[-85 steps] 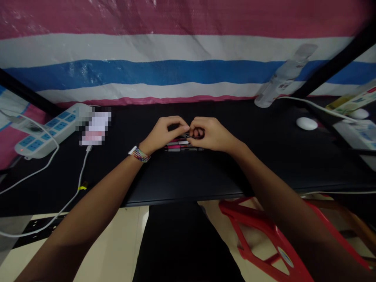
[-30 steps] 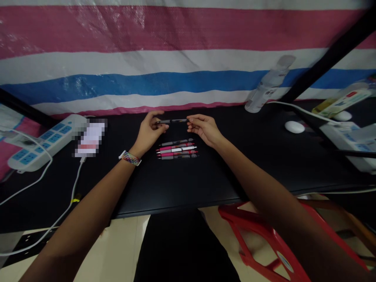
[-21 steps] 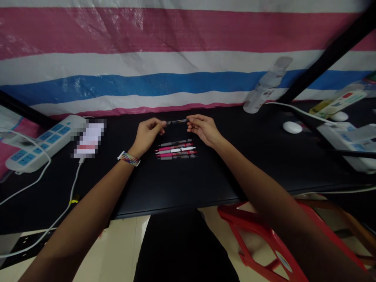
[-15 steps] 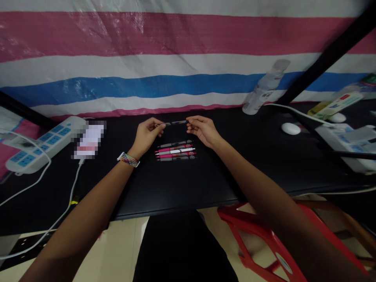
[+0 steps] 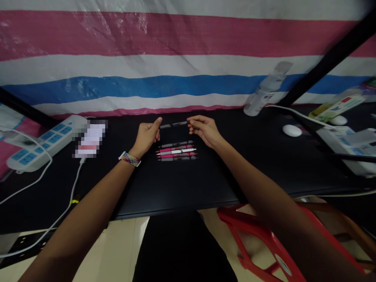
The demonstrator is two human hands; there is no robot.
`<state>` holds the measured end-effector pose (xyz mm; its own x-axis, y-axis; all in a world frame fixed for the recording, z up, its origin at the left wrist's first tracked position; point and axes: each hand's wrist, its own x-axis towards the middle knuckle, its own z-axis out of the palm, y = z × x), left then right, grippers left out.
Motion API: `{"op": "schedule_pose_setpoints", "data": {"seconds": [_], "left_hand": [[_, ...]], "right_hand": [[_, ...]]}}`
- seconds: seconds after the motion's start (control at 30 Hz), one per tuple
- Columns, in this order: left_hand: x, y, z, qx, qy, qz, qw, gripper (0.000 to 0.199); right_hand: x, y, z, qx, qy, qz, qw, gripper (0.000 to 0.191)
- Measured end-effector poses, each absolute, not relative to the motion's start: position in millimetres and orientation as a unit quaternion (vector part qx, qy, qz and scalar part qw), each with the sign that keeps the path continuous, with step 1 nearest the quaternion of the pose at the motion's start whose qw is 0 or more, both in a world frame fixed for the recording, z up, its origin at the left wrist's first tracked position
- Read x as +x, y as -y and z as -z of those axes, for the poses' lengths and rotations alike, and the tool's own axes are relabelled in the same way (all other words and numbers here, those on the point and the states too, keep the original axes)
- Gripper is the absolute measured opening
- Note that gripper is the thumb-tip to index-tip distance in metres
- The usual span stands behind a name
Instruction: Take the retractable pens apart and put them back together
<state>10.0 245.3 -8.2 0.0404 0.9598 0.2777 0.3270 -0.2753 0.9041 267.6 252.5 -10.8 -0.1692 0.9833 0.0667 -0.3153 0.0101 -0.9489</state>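
My right hand pinches the right end of a dark grey pen and holds it level above the black table. My left hand is curled at the pen's left end, thumb stretched toward it; whether it grips the pen is unclear. A colourful band is on the left wrist. Below the held pen a row of several pens in pink, white and grey lies side by side on the table.
A white and blue power strip with white cables lies at the left, beside a blurred phone. A clear bottle leans against the striped tarp. A white mouse and boxes sit at the right. A red stool stands under the table.
Both hands came up from the row of pens with one dark pen, held level between them. In the last half second the left fingers curled in and the thumb stretched out.
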Motion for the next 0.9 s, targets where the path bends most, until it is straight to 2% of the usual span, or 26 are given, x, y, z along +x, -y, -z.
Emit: {"op": "schedule_pose_setpoints", "data": {"seconds": [0.17, 0.3, 0.4, 0.47, 0.7, 0.77, 0.9], "left_hand": [[8, -248, 10, 0.628, -0.510, -0.483, 0.335, 0.074], [9, -250, 10, 0.608, -0.450, -0.535, 0.377, 0.044], [9, -250, 9, 0.609, -0.411, -0.536, 0.415, 0.047], [9, -250, 10, 0.619, -0.420, -0.529, 0.401, 0.042], [6, -256, 15, 0.598, -0.481, -0.541, 0.346, 0.055], [6, -257, 15, 0.589, -0.475, -0.553, 0.349, 0.051], [6, -259, 16, 0.569, -0.457, -0.571, 0.375, 0.027]], "right_hand": [[268, -252, 10, -0.366, 0.476, -0.595, 0.533, 0.025], [268, -255, 14, -0.370, 0.465, -0.594, 0.542, 0.026], [270, -259, 17, -0.368, 0.456, -0.595, 0.549, 0.028], [270, -260, 19, -0.362, 0.457, -0.600, 0.549, 0.030], [274, -262, 18, -0.362, 0.452, -0.591, 0.562, 0.021], [276, -262, 16, -0.366, 0.441, -0.591, 0.568, 0.017], [278, -263, 13, -0.384, 0.418, -0.595, 0.569, 0.010]]}}
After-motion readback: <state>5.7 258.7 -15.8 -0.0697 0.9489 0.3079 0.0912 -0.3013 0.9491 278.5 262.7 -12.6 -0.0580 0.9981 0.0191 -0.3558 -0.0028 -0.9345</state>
